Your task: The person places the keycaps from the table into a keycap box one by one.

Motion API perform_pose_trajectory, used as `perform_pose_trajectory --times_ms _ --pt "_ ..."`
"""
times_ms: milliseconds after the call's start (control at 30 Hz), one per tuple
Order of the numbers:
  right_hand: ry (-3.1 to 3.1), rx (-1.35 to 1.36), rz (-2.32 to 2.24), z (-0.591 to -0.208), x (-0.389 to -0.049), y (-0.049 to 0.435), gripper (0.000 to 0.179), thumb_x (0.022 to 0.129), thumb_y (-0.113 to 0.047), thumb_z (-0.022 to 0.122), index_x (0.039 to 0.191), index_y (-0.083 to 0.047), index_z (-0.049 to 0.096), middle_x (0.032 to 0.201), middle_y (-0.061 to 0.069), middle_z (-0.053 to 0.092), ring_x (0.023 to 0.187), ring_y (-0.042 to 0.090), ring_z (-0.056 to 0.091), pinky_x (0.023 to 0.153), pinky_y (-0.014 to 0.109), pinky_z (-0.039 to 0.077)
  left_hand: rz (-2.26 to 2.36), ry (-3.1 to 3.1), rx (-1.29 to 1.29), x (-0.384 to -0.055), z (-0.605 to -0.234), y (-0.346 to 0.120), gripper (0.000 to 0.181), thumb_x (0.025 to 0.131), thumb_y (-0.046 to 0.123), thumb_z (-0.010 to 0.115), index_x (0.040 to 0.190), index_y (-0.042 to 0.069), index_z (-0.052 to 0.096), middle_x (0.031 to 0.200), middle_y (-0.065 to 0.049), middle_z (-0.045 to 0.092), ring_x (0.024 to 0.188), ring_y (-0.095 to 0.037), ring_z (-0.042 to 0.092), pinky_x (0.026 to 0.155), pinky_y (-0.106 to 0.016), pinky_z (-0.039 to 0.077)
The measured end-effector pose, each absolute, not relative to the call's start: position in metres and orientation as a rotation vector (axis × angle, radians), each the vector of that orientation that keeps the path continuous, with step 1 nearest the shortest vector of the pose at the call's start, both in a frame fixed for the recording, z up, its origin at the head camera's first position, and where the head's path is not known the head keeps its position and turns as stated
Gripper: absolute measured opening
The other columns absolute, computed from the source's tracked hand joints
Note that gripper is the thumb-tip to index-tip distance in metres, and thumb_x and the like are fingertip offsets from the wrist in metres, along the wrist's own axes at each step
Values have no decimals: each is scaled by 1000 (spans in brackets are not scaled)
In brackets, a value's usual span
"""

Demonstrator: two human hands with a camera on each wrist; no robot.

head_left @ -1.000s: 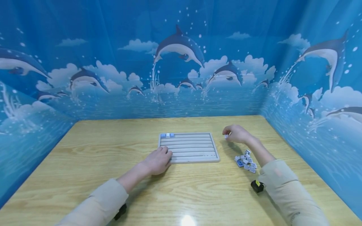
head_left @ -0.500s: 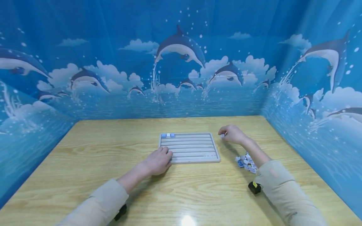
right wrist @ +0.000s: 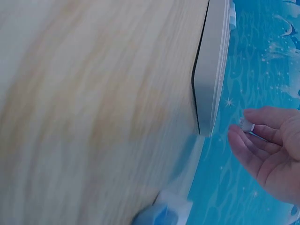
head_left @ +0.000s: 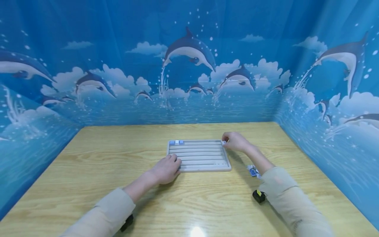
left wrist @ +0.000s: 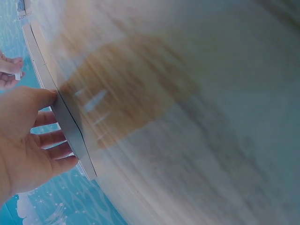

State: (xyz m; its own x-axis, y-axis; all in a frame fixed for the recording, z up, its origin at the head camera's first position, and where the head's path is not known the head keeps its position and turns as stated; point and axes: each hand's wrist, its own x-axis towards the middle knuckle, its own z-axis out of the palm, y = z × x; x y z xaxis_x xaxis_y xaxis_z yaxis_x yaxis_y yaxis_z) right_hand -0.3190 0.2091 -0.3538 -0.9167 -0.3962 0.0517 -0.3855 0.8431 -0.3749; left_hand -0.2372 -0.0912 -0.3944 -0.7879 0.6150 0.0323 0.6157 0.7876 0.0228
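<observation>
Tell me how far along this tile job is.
Early on, it seems. Done: three tiles sit far left in the tray. In hand: the right hand pinches another tile near the tray's far right corner; the left hand grips the tray's near left corner. Left, apparently: the loose pile by the right sleeve, partly hidden.

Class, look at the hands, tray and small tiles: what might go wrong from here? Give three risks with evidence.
1. The small tile could slip: the right hand merely pinches it.
2. The right sleeve might disturb the tile pile, which it overlaps in the head view.
3. The three tiles in the far-left corner of the tray might shift if the left hand, gripping its edge, nudges it.
</observation>
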Motion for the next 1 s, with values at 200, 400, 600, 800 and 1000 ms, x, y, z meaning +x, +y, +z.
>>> perform_pose_trajectory --times_ms 200,400,600,800,1000 --pt "2980 -641 -581 -355 -323 193 18 83 -12 65 94 2 60 79 7 59 71 20 53 67 35 45 -53 -2953 -1009 -237 -395 -92 17 93 24 55 98 7 53 90 -5 45 81 -18 43 72 -33 42" --pt "2953 -613 -628 -356 -328 179 16 84 -11 63 95 1 60 82 8 59 71 19 52 64 32 45 -67 -2957 -998 -236 -395 -93 17 93 23 56 97 8 53 89 -5 45 81 -19 43 72 -33 42" --pt "2975 -673 -632 -357 -330 166 19 85 -10 59 100 1 62 83 8 62 74 20 55 67 34 46 -71 -2952 -994 -236 -395 -93 17 92 23 56 97 7 53 90 -6 46 82 -19 44 73 -34 43" --pt "2932 -648 -687 -361 -333 155 19 84 -7 57 100 3 62 82 8 60 69 18 50 63 31 43 -66 -2950 -1000 -235 -393 -93 18 92 23 56 98 7 54 91 -7 46 83 -20 45 74 -35 43" --pt "2926 -682 -703 -364 -337 145 24 83 -3 54 104 1 65 93 11 65 83 23 57 72 35 47 -34 -2941 -1005 -236 -394 -91 18 93 24 56 100 7 54 92 -6 47 84 -19 46 75 -34 44"
